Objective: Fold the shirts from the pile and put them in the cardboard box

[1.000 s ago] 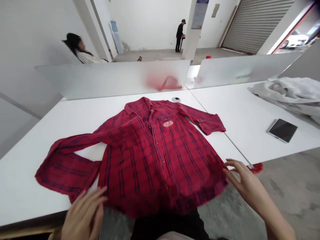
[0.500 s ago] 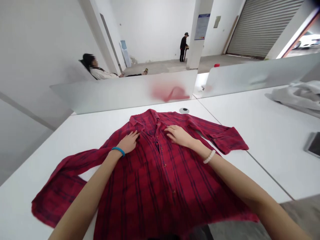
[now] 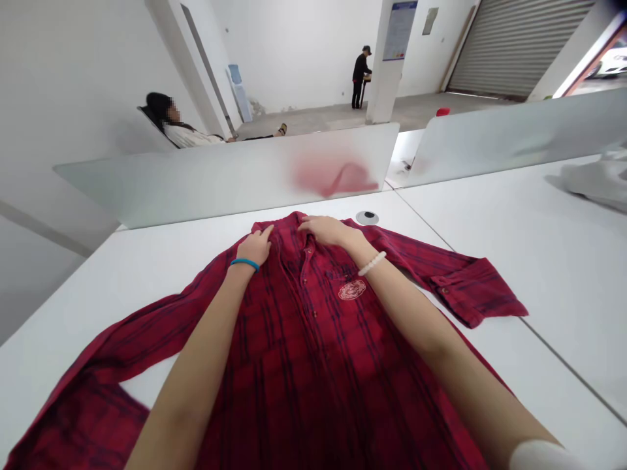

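Shirt (image 3: 304,352) collar under left hand (image 3: 255,247) and right hand (image 3: 327,230), both flat.

Behind the red shirt (image 3: 304,352), the frosted divider (image 3: 196,176) walled off my reach; left and right of the shirt, white table (image 3: 98,274) lay open.

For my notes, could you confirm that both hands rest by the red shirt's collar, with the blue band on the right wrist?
Not quite: the head view shows the blue band on the wrist of the left hand; the right hand wears white beads.
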A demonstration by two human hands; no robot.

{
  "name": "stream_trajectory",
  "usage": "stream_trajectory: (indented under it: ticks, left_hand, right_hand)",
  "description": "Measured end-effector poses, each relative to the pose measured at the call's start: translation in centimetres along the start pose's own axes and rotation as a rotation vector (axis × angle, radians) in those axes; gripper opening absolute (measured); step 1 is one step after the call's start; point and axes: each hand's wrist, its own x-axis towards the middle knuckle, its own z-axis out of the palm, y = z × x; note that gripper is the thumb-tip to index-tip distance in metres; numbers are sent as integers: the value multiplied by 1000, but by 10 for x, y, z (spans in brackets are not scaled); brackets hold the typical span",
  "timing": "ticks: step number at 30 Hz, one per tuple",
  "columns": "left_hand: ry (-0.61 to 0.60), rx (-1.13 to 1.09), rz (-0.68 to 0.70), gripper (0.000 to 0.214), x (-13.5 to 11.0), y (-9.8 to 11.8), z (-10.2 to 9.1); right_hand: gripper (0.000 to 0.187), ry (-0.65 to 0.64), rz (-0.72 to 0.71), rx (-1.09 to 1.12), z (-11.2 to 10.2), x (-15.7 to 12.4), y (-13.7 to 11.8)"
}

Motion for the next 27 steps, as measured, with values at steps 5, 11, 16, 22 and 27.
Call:
stream_trajectory:
  ticks: [5,11,16,22,27]
  left_hand:
    - [-6,93,63,37,1,3,0]
    - [-63,135,78,26,6,-9,-10]
    - [52,-38,-62,23,0,-8,-23]
    - [290,-710,-243,9,-5,3,-20]
    - [321,-1070,-374,2,7,22,1]
  right_hand:
    - [32,-199,61,-14,14,26,10]
    - [45,-170,-60,32,32,31,27]
    - [25,91,-39,53,35,41,23]
    - [26,279,24,173,47,54,-2]
    - [26,197,142,113,78,58,-10]
